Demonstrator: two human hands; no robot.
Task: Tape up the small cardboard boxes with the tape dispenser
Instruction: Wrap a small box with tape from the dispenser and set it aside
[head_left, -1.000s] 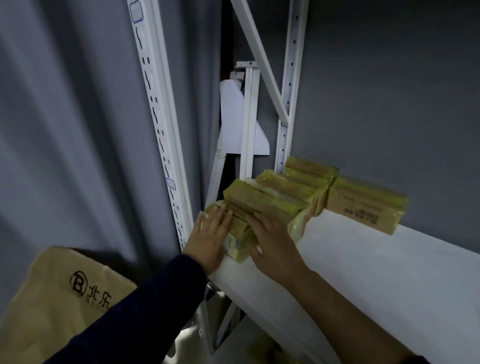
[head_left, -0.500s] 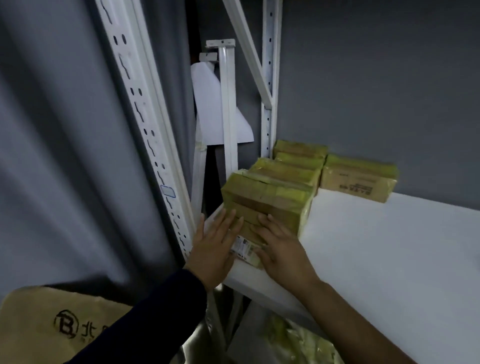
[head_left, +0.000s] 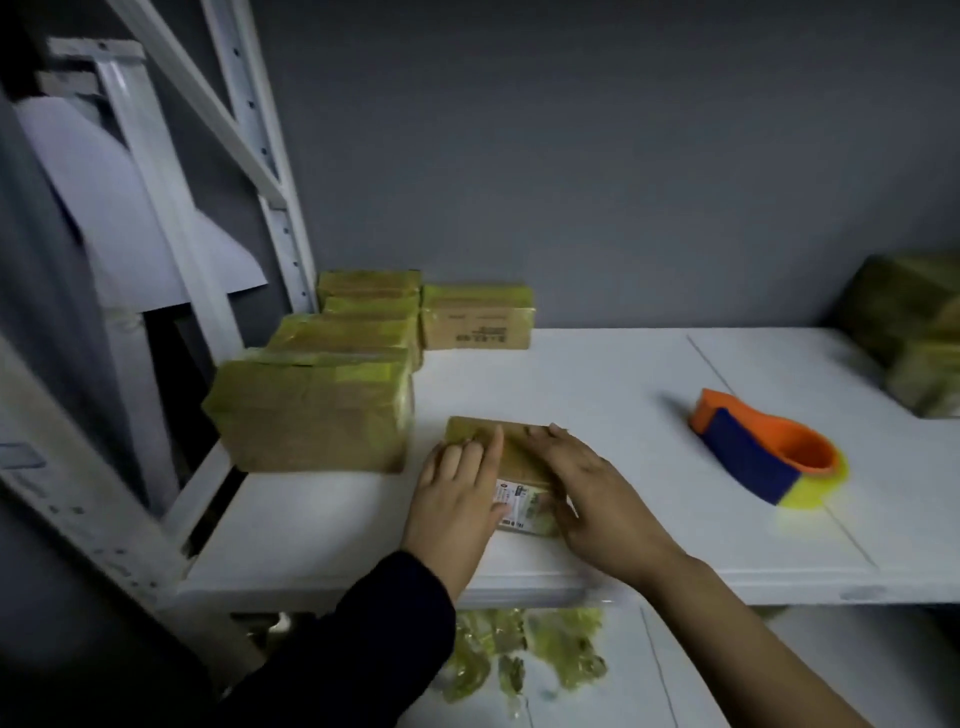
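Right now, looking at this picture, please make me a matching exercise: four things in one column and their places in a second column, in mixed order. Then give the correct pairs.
Things:
1. tape dispenser
2. small box
3. taped boxes
4. crumpled tape scraps

Places:
A. on the lower shelf
B. under the left hand and the right hand
C. on the top shelf, to the right of both hands, untouched
D. stacked at the left end of the top shelf

Pairs: 1-C, 2-B, 3-D, 4-A.
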